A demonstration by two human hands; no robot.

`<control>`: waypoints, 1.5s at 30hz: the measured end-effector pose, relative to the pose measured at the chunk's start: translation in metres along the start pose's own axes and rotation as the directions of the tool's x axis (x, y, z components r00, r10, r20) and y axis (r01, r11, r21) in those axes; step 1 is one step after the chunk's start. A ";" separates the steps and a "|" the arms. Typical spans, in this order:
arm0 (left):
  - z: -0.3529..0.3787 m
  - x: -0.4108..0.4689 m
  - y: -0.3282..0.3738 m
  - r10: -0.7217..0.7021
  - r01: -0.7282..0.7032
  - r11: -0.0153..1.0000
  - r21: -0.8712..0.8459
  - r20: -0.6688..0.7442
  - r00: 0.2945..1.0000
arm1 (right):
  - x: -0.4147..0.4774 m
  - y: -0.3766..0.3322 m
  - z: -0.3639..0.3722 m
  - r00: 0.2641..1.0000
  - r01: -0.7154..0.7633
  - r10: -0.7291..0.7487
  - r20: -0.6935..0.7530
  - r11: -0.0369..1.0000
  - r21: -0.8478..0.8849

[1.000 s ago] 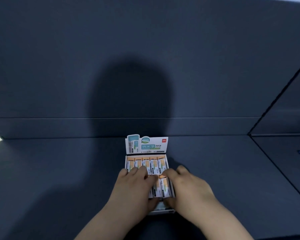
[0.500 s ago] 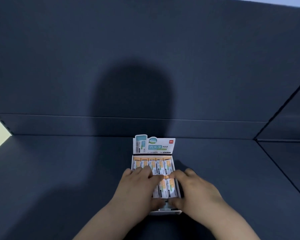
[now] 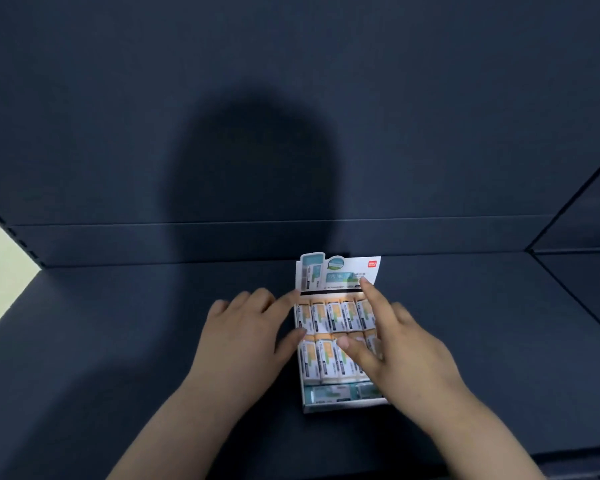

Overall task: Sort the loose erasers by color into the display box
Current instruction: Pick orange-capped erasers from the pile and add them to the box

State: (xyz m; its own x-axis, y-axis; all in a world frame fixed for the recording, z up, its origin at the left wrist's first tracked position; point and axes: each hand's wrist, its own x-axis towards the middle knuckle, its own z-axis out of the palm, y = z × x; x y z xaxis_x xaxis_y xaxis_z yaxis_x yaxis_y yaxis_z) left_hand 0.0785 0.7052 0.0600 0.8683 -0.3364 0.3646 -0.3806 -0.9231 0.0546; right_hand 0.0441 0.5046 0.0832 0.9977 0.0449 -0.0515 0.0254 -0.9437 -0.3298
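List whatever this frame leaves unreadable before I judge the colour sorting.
- Head view: the right end of the near eraser row is covered by the right hand.
- Head view: the sleeve print on the far eraser row and the text on the header card are blurred and too small to read.
- Head view: whether the left hand touches the display box is unclear, because its fingertips are motion-blurred.

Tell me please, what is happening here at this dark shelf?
A person's left hand rests open against the left wall of a white cardboard display box on a dark blue shelf. The right hand lies spread over the two rows of orange-and-white wrapped erasers inside it. Neither hand holds an eraser.
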 end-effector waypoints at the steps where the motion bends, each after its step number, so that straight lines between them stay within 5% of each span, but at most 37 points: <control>1: 0.001 -0.001 -0.001 0.021 -0.021 1.000 0.000 -0.014 1.000 | -0.001 -0.001 0.003 1.000 -0.009 0.009 0.000 1.000 -0.002; 15: 0.000 -0.005 0.059 0.146 -0.145 0.988 -0.047 0.019 0.989 | -0.043 0.048 -0.008 0.993 -0.105 0.106 -0.058 0.994 0.013; 26: 0.001 0.009 0.239 0.131 -0.121 0.991 -0.059 0.220 0.967 | -0.114 0.201 -0.061 0.992 -0.118 0.110 -0.057 0.979 -0.165; 33: 0.017 0.007 0.361 0.132 -0.128 0.991 -0.031 0.202 0.970 | -0.145 0.302 -0.093 0.998 -0.066 0.059 -0.034 0.965 -0.253; 45: 0.038 0.044 0.413 0.188 -0.174 0.981 -0.084 0.213 0.959 | -0.120 0.356 -0.115 0.997 -0.035 0.015 -0.071 0.958 -0.285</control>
State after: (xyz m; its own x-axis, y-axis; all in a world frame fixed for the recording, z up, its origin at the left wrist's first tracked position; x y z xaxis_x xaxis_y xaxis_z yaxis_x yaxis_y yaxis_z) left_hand -0.0280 0.3023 0.0635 0.8287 -0.5358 0.1617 -0.5510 -0.8317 0.0680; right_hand -0.0593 0.1259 0.0807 0.9999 0.0071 0.0108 0.0076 -0.9989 -0.0459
